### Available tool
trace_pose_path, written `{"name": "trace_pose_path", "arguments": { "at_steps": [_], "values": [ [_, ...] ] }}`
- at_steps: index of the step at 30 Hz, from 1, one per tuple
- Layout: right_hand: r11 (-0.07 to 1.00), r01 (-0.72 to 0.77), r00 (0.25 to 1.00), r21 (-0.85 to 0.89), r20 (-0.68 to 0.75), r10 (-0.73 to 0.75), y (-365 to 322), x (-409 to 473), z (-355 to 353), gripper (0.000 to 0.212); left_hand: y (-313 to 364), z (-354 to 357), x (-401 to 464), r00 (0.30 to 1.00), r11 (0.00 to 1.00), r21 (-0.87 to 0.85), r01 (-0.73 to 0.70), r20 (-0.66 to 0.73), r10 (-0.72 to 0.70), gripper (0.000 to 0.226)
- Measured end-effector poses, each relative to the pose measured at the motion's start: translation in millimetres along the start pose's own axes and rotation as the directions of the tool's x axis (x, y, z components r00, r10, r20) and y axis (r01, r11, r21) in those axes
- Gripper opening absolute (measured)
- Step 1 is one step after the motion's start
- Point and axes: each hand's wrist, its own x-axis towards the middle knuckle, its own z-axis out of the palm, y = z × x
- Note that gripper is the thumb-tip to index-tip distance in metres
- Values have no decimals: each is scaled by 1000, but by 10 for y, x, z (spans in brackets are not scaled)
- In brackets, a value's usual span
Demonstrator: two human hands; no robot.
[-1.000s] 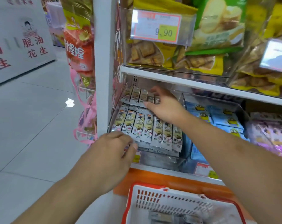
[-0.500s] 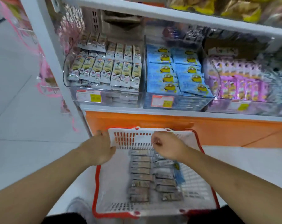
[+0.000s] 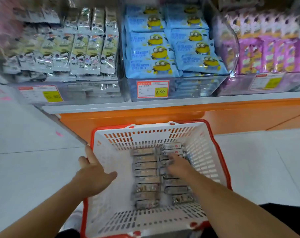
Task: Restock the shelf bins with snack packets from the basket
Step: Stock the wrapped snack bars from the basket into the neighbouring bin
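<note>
A white basket with a red rim (image 3: 145,134) stands on the floor below the shelf. Two rows of silver-grey snack packets (image 3: 145,170) lie flat on its bottom. My left hand (image 3: 94,176) holds the basket's left rim, thumb inside and fingers outside. My right hand (image 3: 178,166) reaches down into the basket, and its blurred fingers lie on the right row of packets. Up on the shelf, the left clear bin (image 3: 87,91) holds matching grey and yellow cartoon packets (image 3: 68,54) in stacked rows.
Beside it stand a bin of blue Minion packets (image 3: 163,48) and a bin of purple packets (image 3: 266,48), each with a price tag. An orange base panel (image 3: 145,115) runs under the shelf. White floor tiles lie on both sides.
Both hands left the left shelf bin and came down to the basket. Since half a second ago my right hand dropped from the far rim onto the packets; my left hand slid along the left rim.
</note>
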Motion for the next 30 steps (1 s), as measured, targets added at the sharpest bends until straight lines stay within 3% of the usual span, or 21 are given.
{"name": "trace_pose_path", "arguments": {
  "at_steps": [4, 7, 9, 11, 13, 15, 16, 18, 19, 21, 22, 25, 27, 30],
  "values": [
    [996, -90, 989, 18, -113, 92, -45, 20, 54, 12, 22, -7, -25, 1000, 1000, 15, 8, 9, -8, 132],
    [992, -45, 994, 116, -89, 56, -149, -147, -50, 46, 33, -37, -47, 999, 999, -23, 29, 34, -28, 131],
    [975, -2, 1000, 221, -28, 9, -263, -354, -163, 52, 19, -76, -47, 997, 994, -104, 39, 75, -31, 133],
    [956, 75, 996, 284, 31, -87, -429, -591, -286, 36, 12, -146, -94, 994, 986, -150, 70, 94, -56, 133],
    [945, 218, 967, 244, 77, -243, -663, -840, -429, 20, 39, -259, -183, 996, 996, -26, 83, 33, -82, 122],
    [907, 380, 910, 181, 106, -402, -935, -1122, -595, 16, 171, -505, -359, 996, 991, 133, -11, -84, 23, 97],
    [877, 458, 874, 143, 108, -474, -1087, -1296, -691, 21, 263, -669, -452, 985, 986, 126, -106, -122, 122, 77],
    [788, 612, 784, 67, 80, -616, -1368, -1676, -857, 38, 464, -990, -658, 945, 949, -27, -314, -100, 310, 42],
    [733, 680, 731, 35, 53, -681, -1490, -1872, -929, 43, 573, -1146, -787, 926, 905, -196, -378, -64, 373, 37],
    [657, 754, 657, 9, 8, -754, -1659, -2204, -1032, 49, 715, -1366, -1041, 891, 741, -588, -324, 73, 448, 31],
    [650, 759, 651, 22, -9, -759, -1715, -2348, -1074, 50, 743, -1462, -1159, 863, 649, -704, -289, 102, 495, 30],
    [674, 734, 679, 89, -58, -732, -1833, -2717, -1141, 48, 747, -1657, -1404, 831, 517, -780, -352, -5, 557, 32],
    [672, 740, 668, 6, -115, -735, -1887, -2857, -1192, 52, 744, -1768, -1506, 839, 439, -829, -348, -65, 541, 28],
    [547, 781, 515, -301, -185, -837, -1991, -2965, -1259, 85, 735, -1879, -1550, 860, 419, -838, -348, -108, 498, 30]
  ]
}}
